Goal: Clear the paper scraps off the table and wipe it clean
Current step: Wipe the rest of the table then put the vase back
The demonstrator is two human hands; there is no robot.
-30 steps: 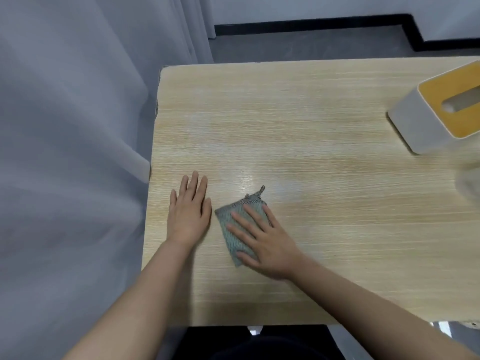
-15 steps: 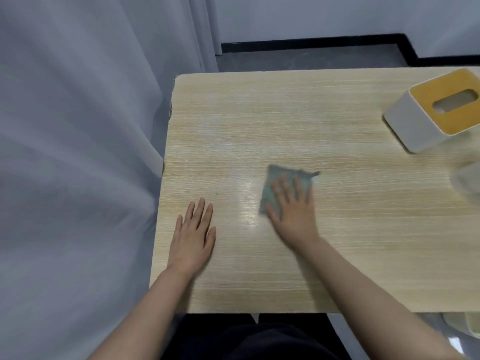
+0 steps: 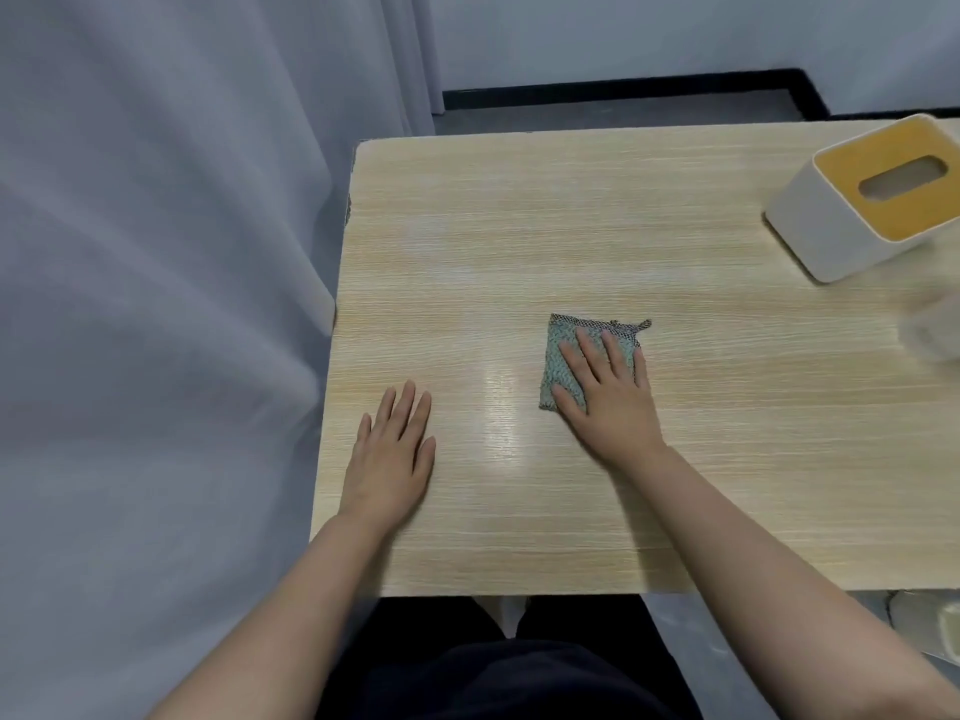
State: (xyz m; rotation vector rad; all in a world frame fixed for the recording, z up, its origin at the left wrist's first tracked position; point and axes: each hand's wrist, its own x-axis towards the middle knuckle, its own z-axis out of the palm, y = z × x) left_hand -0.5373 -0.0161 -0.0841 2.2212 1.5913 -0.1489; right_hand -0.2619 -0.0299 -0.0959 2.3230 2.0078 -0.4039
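A small grey-green knitted cloth (image 3: 558, 350) lies flat on the light wooden table (image 3: 571, 226), a little right of the middle. My right hand (image 3: 608, 397) presses on it with straight, spread fingers and covers its lower right part. My left hand (image 3: 392, 454) rests flat on the bare table near the left edge, about a hand's width left of the cloth, fingers straight. No paper scraps show on the table.
A white tissue box (image 3: 878, 200) with a yellow slotted top stands at the far right. A blurred pale object (image 3: 932, 330) sits at the right edge. Grey curtains (image 3: 156, 304) hang along the table's left side. A pale bin (image 3: 930, 626) shows below the front right corner.
My right hand has slid the cloth from beside my left hand away to the right and further up the table. My left hand has stayed flat in place.
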